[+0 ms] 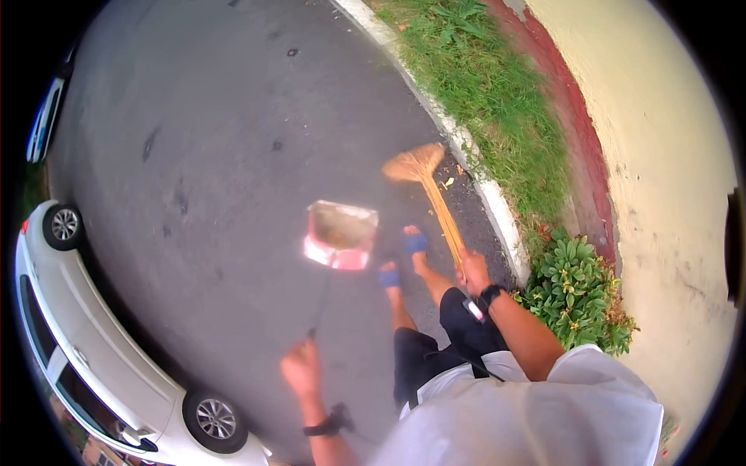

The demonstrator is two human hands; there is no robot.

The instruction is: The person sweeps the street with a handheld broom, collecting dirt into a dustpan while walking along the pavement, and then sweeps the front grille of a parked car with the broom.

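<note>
My right hand (473, 272) is closed around the handle of a straw broom (440, 203). The broom's fanned bristles point away from me, over the asphalt beside the white curb. In my left hand (301, 368) is the thin dark handle of a dustpan (339, 258), blurred by motion. The pan is red and whitish, its open side facing away from me, with some brownish debris inside. A few yellow leaves (448, 183) lie between the broom and the curb.
A white curb (497, 208) runs along the right, edging grass (497, 101), a leafy bush (569, 289) and a cream wall (660, 155) with a red base. A white car (116, 326) is parked on the left, and another vehicle (45, 116) stands farther off. My sandalled feet (390, 276) are on the asphalt.
</note>
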